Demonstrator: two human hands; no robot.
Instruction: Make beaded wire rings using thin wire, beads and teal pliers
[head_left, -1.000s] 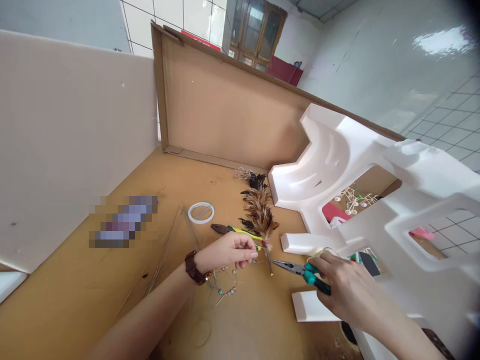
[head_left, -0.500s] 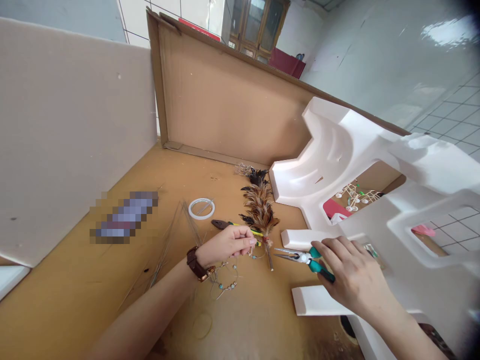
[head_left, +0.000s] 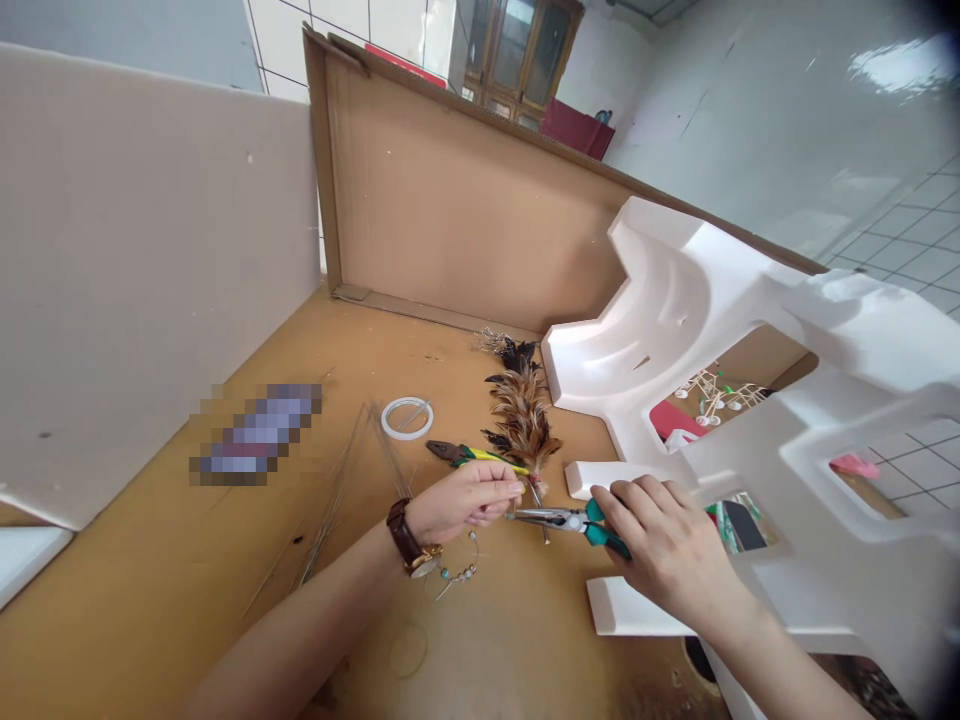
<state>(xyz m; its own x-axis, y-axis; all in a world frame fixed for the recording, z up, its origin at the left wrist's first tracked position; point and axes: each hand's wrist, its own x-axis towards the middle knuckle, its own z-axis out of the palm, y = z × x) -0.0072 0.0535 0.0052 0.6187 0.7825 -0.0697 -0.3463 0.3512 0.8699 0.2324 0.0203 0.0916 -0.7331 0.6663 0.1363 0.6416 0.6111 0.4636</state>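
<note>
My left hand (head_left: pixel 480 494), with a brown watch (head_left: pixel 409 540) on the wrist, pinches the end of a thin beaded wire (head_left: pixel 471 570). Teal-handled long-nose pliers (head_left: pixel 574 520) are gripped in my right hand (head_left: pixel 660 535), their jaws pointing left. The plier tips are at the fingertips of my left hand, by the wire end; whether they bite on it is too small to tell. Behind my left hand lie pliers with yellow and green handles (head_left: pixel 480 456). A brown feather duster (head_left: pixel 521 405) lies just beyond the hands.
A white ring (head_left: pixel 407 419) and loose thin wires (head_left: pixel 330 500) lie left of the hands. White moulded foam (head_left: pixel 660 300) stands at the right, a cardboard panel (head_left: pixel 465 200) at the back. A blurred-out item (head_left: pixel 259 430) lies at the left.
My right hand has moved left with the teal pliers, bringing their tips to my left fingertips. Their jaws have closed. The camera view has shifted slightly.
</note>
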